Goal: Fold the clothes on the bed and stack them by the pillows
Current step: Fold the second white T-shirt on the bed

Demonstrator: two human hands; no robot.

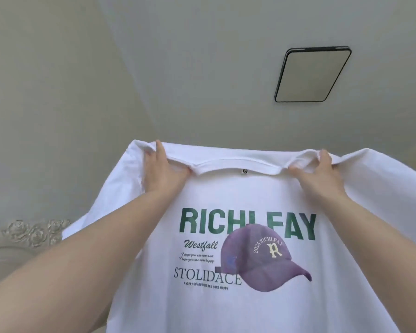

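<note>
Head view: left hand and right hand are held apart, each gripping a shoulder of the white T-shirt, which is raised overhead, printed side facing the camera. A ceiling light is seen above.

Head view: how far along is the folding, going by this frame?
Done: nothing visible; no bed, pillows or stack in frame, only ceiling and a carved headboard edge.
In hand: the white T-shirt is held up unfolded, print facing the camera, left hand and right hand gripping the shoulders beside the collar.
Left: lay it down, fold it, stack it. Remaining clothes cannot be counted here.
</note>
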